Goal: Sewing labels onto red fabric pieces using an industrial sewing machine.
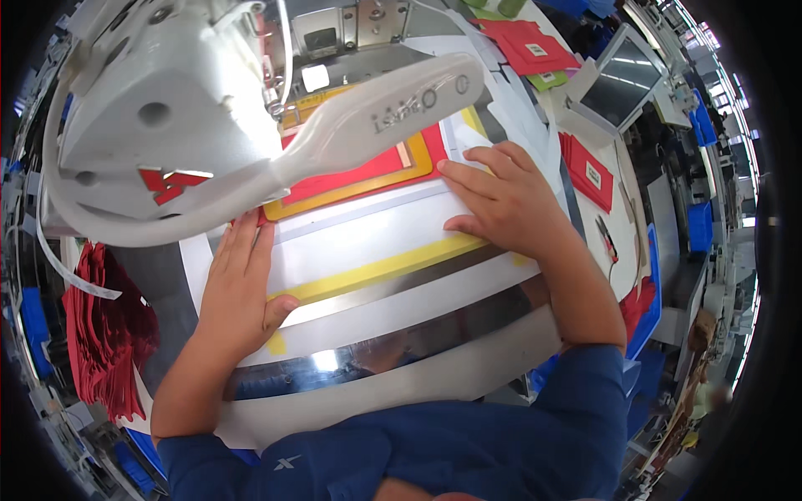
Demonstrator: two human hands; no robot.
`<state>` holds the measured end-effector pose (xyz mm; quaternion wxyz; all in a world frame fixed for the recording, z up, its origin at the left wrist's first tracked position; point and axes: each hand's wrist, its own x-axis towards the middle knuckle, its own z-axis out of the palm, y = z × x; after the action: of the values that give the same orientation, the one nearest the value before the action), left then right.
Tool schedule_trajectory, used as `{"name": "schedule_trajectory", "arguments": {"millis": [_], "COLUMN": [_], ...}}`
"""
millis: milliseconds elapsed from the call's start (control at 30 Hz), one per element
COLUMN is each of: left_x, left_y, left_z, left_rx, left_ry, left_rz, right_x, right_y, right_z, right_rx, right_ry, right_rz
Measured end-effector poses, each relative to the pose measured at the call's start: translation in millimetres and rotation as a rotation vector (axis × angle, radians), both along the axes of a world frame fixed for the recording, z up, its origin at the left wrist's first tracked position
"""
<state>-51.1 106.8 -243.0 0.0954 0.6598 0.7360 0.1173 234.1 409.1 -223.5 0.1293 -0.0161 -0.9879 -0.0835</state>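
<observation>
In the head view, the left hand (236, 292) and the right hand (505, 200) are laid open, nothing clasped, at opposite ends of red fabric (376, 168) framed by a yellow plate (359, 195). Plate and fabric are partly hidden by a white paddle-shaped arm (384, 108). The white machine head (125, 108) is cut off above; the red pile (104, 334) at left cannot be counted.

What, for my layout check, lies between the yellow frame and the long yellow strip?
In the head view, a white surface with a pale grey band.
</observation>
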Motion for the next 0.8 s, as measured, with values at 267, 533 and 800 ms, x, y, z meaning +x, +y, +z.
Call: {"name": "schedule_trajectory", "arguments": {"millis": [267,533,800], "left_x": [2.1,12.8,20.2], "left_y": [-0.9,-11.3,-10.2], "left_z": [0.0,4.8,14.4], "left_rx": [-0.038,-0.095,-0.262], "left_ry": [-0.005,0.094,0.038], "left_rz": [-0.038,-0.119,-0.089], "right_x": [1.7,-3.2,-2.7], "right_y": [7.6,-6.4,-9.2], "right_z": [-2.4,0.0,-0.2], "right_rx": [-0.088,-0.323,-0.46], "right_ry": [0.006,-0.033,-0.13], "right_rz": [0.017,0.046,0.031]}}
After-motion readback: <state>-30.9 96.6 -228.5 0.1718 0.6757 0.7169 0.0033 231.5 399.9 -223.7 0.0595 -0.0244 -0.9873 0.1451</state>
